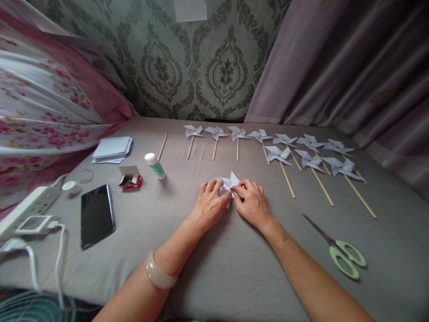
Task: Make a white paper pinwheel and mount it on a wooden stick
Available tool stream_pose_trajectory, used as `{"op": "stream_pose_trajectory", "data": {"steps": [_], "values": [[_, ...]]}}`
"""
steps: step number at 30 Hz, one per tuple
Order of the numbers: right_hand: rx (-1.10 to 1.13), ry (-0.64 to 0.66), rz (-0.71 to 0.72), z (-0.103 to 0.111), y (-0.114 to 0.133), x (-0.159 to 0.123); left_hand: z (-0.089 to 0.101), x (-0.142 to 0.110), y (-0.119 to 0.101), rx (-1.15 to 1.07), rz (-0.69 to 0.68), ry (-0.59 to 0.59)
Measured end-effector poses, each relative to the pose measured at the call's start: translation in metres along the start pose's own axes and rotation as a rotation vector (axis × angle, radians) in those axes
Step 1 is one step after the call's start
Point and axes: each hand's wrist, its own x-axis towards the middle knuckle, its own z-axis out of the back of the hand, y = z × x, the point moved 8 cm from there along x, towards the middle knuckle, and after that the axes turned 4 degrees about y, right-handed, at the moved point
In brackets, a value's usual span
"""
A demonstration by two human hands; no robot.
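Between my two hands lies a white paper pinwheel (232, 178) on the grey cloth, its pointed blades sticking out past my fingers. My left hand (212, 201) presses its left side, with thumb and fingertips near the centre. From the right, my right hand (252, 202) pinches the paper close to the middle. The fingers hide the pinwheel's centre, and no stick shows under it. Beyond my hands lies a bare wooden stick (162, 146), next to a glue stick (155, 166) standing with a white top. A small red box (130, 180) holds tiny dark pieces.
Finished pinwheels on sticks (237, 133) lie in rows at the back and right. Scissors (338, 250) with green handles rest at right. On the left are a stack of white paper (112, 150), a phone (97, 216), a white cap (71, 188) and a power strip (28, 210) with cables.
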Motion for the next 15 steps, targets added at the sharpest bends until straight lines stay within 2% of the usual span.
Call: {"op": "stream_pose_trajectory", "data": {"steps": [10, 15], "values": [[-0.165, 0.049, 0.072, 0.002, 0.012, 0.0, 0.001, -0.001, -0.002, 0.011, 0.001, -0.009], [-0.228, 0.152, 0.111, 0.0, 0.017, 0.003, 0.003, -0.001, -0.003, -0.01, 0.002, 0.001]]}}
